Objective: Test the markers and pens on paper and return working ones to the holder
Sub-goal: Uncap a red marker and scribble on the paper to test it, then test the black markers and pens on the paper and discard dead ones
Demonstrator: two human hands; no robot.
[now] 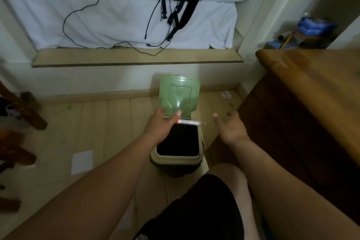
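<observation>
Nearest, both arms reach out over the bin [176, 159]. The right hand [231, 128] hangs released, fingers loose, holding nothing. The left hand [161, 126] has 1 pen [190, 122] at its fingertips, above the bin's mouth; blur hides whether it's pinched or let go. The pen looks light, stiff and slick, best held mid-barrel. Inside the bin is only darkness. Its green lid [179, 95] stands raised behind. Farther off, cables [163, 8] sprawl on the bed [48, 25]
</observation>
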